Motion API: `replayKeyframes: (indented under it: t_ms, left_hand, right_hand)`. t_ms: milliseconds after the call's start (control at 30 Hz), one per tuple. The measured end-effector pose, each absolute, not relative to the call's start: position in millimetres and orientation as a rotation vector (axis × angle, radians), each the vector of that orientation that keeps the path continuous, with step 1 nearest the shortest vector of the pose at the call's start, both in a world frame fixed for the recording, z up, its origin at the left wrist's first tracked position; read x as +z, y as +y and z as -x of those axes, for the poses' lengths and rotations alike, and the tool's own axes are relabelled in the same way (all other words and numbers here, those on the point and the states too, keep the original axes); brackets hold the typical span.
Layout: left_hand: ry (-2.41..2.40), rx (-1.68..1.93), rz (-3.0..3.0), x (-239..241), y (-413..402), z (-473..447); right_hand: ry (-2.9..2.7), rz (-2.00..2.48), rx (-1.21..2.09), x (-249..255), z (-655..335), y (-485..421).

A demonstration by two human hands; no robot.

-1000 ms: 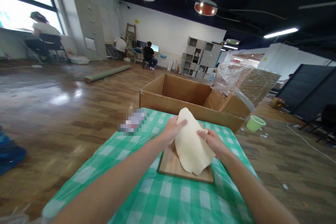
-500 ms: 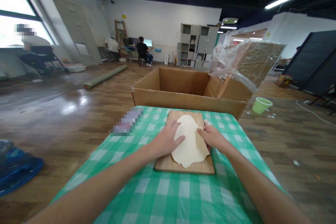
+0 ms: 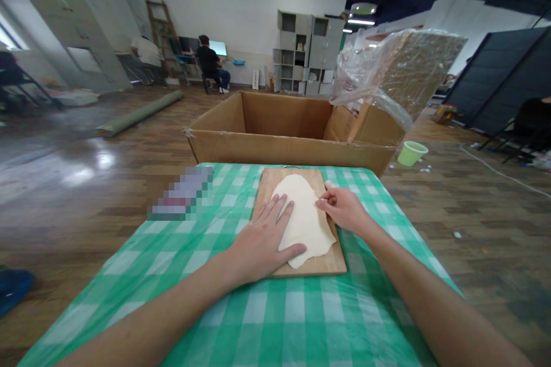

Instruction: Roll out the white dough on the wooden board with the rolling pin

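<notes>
A flat, pale sheet of dough lies on a wooden cutting board on a table with a green and white checked cloth. My left hand rests flat on the dough's left side and on the board, fingers stretched out. On the dough's right edge my right hand pinches the sheet between thumb and fingers.
An open cardboard box stands right behind the table, with a plastic-wrapped bundle leaning on its right side. A green bucket sits on the wooden floor at right. People sit at desks far back.
The dough, held up off the board a second ago, now lies flat on it. My left hand has flattened onto it, and the view has tilted downward.
</notes>
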State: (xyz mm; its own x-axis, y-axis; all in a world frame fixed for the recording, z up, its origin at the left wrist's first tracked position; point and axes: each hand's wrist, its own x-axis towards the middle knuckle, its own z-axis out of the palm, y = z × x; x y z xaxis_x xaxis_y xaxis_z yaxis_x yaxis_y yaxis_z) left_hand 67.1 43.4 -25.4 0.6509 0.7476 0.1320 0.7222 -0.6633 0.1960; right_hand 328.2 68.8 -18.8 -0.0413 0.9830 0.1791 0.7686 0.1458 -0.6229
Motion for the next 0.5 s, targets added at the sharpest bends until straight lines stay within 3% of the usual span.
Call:
replayKeyframes:
  t_ms: [167, 500]
  left_hand:
    - [1.219, 0.382, -2.763, -27.8, 42.2, -67.0]
    - [1.208, 0.322, -2.782, -26.8, 43.4, -66.2]
  right_hand:
    - [-1.96, 1.572, 0.239, -15.3, -324.3, 61.8]
    - [-2.063, 1.418, 0.099, -22.8, -326.2, 63.5]
